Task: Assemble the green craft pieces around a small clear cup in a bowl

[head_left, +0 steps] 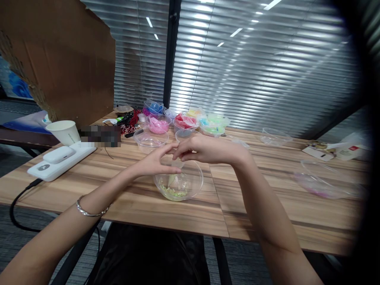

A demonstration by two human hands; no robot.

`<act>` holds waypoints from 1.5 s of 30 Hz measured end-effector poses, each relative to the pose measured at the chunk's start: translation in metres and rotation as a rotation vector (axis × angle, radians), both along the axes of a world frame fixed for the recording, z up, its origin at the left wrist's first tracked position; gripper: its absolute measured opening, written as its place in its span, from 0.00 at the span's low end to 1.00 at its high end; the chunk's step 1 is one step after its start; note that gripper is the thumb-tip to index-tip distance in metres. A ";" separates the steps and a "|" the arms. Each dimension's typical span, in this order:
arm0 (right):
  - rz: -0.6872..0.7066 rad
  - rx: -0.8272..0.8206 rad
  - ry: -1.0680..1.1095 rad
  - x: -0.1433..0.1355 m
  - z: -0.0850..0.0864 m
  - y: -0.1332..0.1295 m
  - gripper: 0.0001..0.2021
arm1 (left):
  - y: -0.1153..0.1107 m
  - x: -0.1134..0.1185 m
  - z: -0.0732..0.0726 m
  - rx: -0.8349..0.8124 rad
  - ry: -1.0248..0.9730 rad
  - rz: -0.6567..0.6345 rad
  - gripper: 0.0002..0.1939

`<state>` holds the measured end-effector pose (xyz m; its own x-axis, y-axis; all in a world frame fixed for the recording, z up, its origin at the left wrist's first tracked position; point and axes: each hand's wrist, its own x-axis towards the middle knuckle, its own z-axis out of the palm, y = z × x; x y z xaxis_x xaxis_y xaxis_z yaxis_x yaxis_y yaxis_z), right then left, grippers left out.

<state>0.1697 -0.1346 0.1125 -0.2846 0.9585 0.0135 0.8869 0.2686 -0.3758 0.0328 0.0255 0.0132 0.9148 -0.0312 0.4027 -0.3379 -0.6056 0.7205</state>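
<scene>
Both hands meet above a round clear plastic bowl (pixel 194 183) holding yellow-green bits, near the front edge of the wood-grain worktop (pixel 246 198). The left hand (pixel 158 161), a silver bangle (pixel 89 211) on its wrist, has thumb and fingers spread apart. The right hand (pixel 194 149) curls its fingers downward, touching the left fingertips. A small translucent piece shows just below them; whether either hand grips it, I cannot tell. Clear tubs of pink, red and blue material stand toward the back edge. A white paper cup (pixel 64 132) stands near the left edge, beside a white charging pad (pixel 56 162).
</scene>
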 end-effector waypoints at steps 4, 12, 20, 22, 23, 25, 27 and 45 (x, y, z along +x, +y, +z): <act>0.001 -0.002 0.001 0.000 0.000 0.000 0.14 | 0.000 0.000 0.000 0.000 -0.002 -0.009 0.33; 0.000 0.024 -0.035 0.001 -0.002 0.000 0.16 | 0.000 -0.002 0.001 -0.011 0.027 0.008 0.36; -0.021 0.015 -0.074 0.001 -0.001 0.000 0.11 | 0.000 0.000 -0.001 -0.042 0.017 -0.030 0.35; -0.006 0.015 -0.078 0.001 -0.001 0.001 0.12 | 0.001 0.001 -0.002 -0.053 0.017 -0.038 0.35; 0.000 0.019 -0.077 0.001 -0.001 0.001 0.12 | 0.000 0.001 -0.001 -0.056 0.018 -0.038 0.36; 0.004 0.031 -0.076 0.001 -0.001 0.002 0.12 | 0.000 0.001 -0.001 -0.050 0.017 -0.036 0.36; -0.001 0.040 -0.067 0.000 -0.001 0.001 0.12 | -0.001 0.000 0.000 -0.033 0.018 -0.026 0.35; 0.021 0.061 0.014 -0.001 -0.001 0.000 0.15 | 0.000 -0.001 0.000 -0.019 0.016 -0.003 0.35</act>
<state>0.1687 -0.1344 0.1112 -0.3042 0.9496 0.0758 0.8756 0.3101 -0.3705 0.0321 0.0257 0.0127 0.9208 -0.0264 0.3890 -0.3285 -0.5903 0.7373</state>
